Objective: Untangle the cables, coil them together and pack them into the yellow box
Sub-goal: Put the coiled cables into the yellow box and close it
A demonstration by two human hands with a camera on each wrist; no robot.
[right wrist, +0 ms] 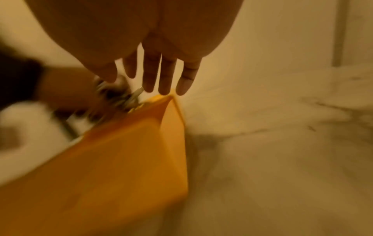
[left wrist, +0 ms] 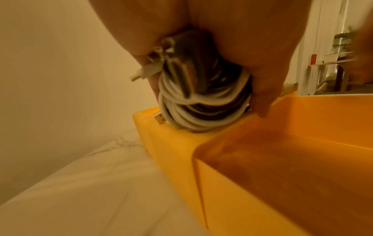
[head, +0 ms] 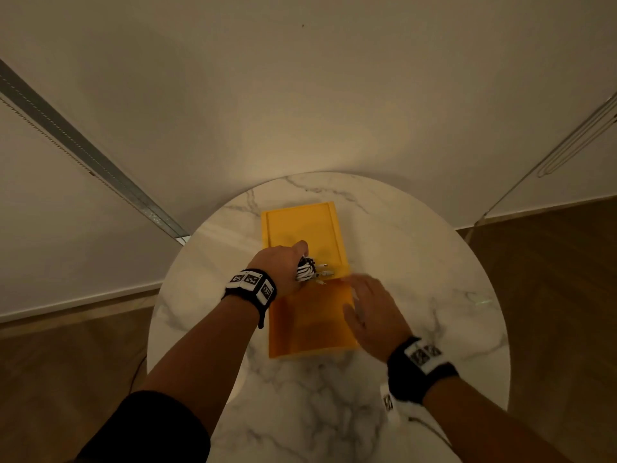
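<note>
Round marble desk (head: pixel 417 262), dim warm light. Yellow box (head: pixel 310 329) sits mid-desk, open; a second yellow piece, what we take to be its lid (head: pixel 300 225), lies flat just beyond it, the two touching edge to edge.

Our left hand (head: pixel 282 267) grasps the coiled cables (head: pixel 306 269): white and dark strands wound into one tight bundle, fingers curled round it. In the left wrist view the coil (left wrist: pixel 201 102) hangs over the yellow edge where lid and box meet, its lowest loops touching or nearly touching that edge; a plug sticks out to the side. Several connector ends poke from the bundle toward the right in the head view.

Our right hand (head: pixel 370 312) is released, fingers straight and slightly spread, holding nothing. It hovers over the box's far right corner; the right wrist view, blurred, puts the fingertips (right wrist: pixel 164 89) just above that corner. We cannot tell whether they touch it.

Progress, as we judge it: untangling and coiling look done, since no loose cable lies on the desk. The box interior shows empty. Left to do: set the coil down inside the box and tuck in the stray plugs.
</note>
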